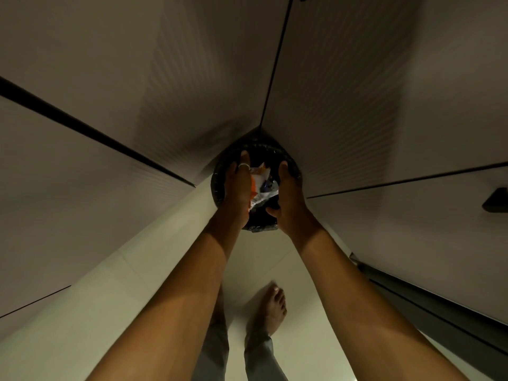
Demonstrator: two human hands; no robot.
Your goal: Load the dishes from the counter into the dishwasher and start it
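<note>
Both my hands reach down to the black-lined bin (257,149) in the corner between cabinets (110,127). My left hand (237,188) lies along its left rim, fingers fairly straight; my right hand (288,196) clasps the right rim, thumb inside. Wrappers (261,180) lie in it. Where the dishes are I cannot tell

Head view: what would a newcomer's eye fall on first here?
Two bare arms reach down the middle, the left hand and right hand at a black-lined bin set in the cabinet corner. Crumpled wrappers lie inside it, and a bare foot stands on the pale floor below.
</note>
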